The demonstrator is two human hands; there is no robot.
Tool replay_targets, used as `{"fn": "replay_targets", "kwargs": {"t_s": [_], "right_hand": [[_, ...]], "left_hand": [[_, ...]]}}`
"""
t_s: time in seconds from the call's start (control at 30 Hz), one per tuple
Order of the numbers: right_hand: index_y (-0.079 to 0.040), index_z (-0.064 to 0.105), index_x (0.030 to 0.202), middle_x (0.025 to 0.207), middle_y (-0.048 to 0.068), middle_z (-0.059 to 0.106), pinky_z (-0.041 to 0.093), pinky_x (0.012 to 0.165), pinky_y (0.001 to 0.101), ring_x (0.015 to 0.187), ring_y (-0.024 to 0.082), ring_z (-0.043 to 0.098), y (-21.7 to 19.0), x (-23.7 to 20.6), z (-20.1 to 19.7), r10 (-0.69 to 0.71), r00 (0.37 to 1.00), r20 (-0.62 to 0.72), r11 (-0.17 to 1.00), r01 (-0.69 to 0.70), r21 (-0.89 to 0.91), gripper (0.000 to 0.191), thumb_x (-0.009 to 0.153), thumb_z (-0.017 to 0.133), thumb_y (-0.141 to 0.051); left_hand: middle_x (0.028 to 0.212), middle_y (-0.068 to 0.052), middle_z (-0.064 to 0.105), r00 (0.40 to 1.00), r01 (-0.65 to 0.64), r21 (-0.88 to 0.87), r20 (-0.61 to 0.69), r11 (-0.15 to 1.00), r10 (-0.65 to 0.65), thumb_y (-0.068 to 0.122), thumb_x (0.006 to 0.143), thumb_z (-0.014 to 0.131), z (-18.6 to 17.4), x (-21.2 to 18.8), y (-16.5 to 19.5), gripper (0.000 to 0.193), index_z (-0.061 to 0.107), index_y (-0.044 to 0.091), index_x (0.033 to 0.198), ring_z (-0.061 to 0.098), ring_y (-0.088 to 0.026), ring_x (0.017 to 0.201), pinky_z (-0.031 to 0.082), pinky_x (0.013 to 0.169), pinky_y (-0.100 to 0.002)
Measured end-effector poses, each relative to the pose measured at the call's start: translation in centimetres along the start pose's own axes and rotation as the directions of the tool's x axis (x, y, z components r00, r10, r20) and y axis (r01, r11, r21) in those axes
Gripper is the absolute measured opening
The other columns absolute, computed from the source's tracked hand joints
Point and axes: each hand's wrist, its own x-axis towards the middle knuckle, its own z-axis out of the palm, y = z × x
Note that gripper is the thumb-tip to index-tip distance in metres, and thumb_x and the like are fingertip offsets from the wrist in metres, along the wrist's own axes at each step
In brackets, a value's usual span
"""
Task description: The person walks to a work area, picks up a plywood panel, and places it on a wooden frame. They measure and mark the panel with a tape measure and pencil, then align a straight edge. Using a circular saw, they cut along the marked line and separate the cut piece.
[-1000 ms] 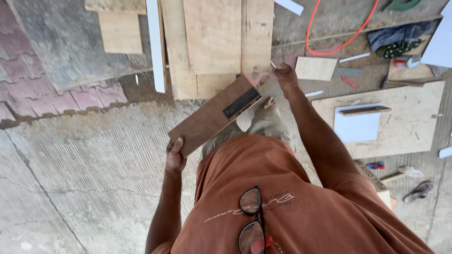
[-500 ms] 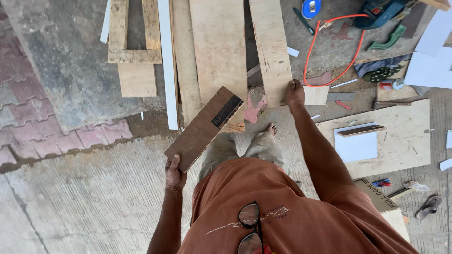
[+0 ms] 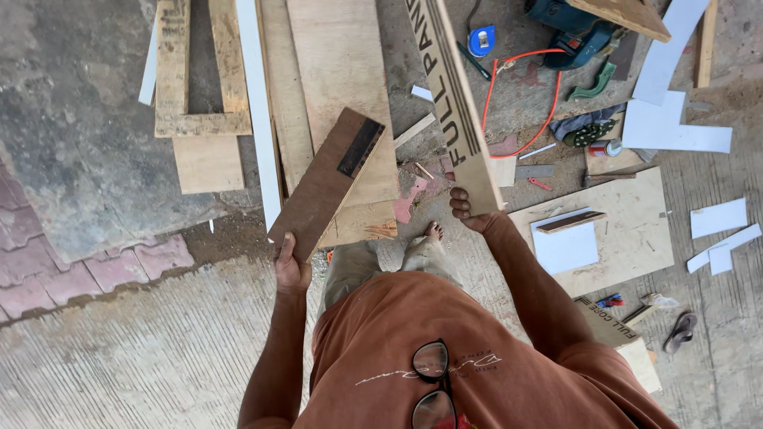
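Looking down, you see your orange shirt (image 3: 477,357) nearest, with a pair of dark-framed glasses (image 3: 431,383) hanging at the collar. Your left hand (image 3: 291,268) is closed around the near end of a brown board (image 3: 327,184), which slants up and away to the right, a dark strip near its far corner. Your right hand (image 3: 469,210) grips the near end of a long narrow plank (image 3: 453,103) with lettering along its face; it runs away from you, tilted slightly left. Your bare foot (image 3: 431,233) shows between the two hands on the concrete. Just right of the right hand lies a pale plywood sheet (image 3: 628,238) carrying a white panel (image 3: 566,248). Beyond the brown board, several plywood planks (image 3: 334,71) lie side by side with a white strip (image 3: 258,103). Farther off: a red cable (image 3: 517,95), a blue tape measure (image 3: 481,40), a blue power tool (image 3: 568,28).
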Motion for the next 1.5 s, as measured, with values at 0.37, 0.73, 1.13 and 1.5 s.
{"fn": "replay_targets", "kwargs": {"t_s": [0.37, 0.73, 1.13, 1.5], "right_hand": [[-0.004, 0.055, 0.141, 0.074, 0.0, 0.049, 0.038, 0.048, 0.0251, 0.059, 0.012, 0.046, 3.3, -1.3, 1.9, 0.091, 0.983, -0.162, 0.971, -0.124, -0.203, 0.048, 0.107, 0.047, -0.036], [-0.002, 0.068, 0.13, 0.106, 0.017, 0.073, 0.053, 0.084, 0.0364, 0.094, 0.026, 0.065, 3.6, 4.7, 1.3, -0.524, 0.83, -0.189, 0.076, -0.175, -0.982, 0.04, 0.11, 0.051, -0.032], [-0.016, 0.057, 0.143, 0.123, 0.024, 0.069, 0.051, 0.095, 0.0551, 0.112, 0.046, 0.064, 2.5, 6.5, 2.0, -0.537, 0.826, -0.171, -0.364, -0.41, -0.836, 0.042, 0.105, 0.051, -0.031], [-0.012, 0.047, 0.151, 0.136, 0.022, 0.062, 0.049, 0.104, 0.0511, 0.121, 0.043, 0.06, 0.0, 2.6, 0.3, -0.67, 0.728, -0.146, -0.267, -0.42, -0.867, 0.06, 0.096, 0.064, -0.029]], "left_hand": [[0.131, -0.005, 0.069, 0.981, -0.101, -0.102, -0.175, 0.99, 0.082, 0.022, 0.097, 0.074, -2.0, 0.1, 2.6, 0.041, 0.064, 0.007, 0.133, 0.065, -0.02, 0.121, 0.052, 0.109, -0.037], [0.132, -0.004, 0.068, 0.929, -0.273, -0.043, -0.271, 0.961, 0.252, 0.026, 0.094, 0.074, -4.3, -0.9, 5.6, 0.05, 0.057, 0.008, 0.137, 0.064, -0.02, 0.122, 0.051, 0.11, -0.037], [0.133, -0.005, 0.067, 0.936, -0.258, -0.017, -0.252, 0.966, 0.246, 0.026, 0.094, 0.077, -2.3, -0.2, 4.3, 0.05, 0.059, 0.007, 0.138, 0.063, -0.021, 0.123, 0.051, 0.11, -0.037], [0.114, -0.011, 0.076, 0.97, 0.244, -0.179, 0.044, 0.953, -0.24, 0.045, 0.097, 0.086, 7.2, 5.9, -1.4, 0.061, 0.068, -0.004, 0.129, 0.071, -0.02, 0.089, 0.056, 0.067, -0.029]]}}
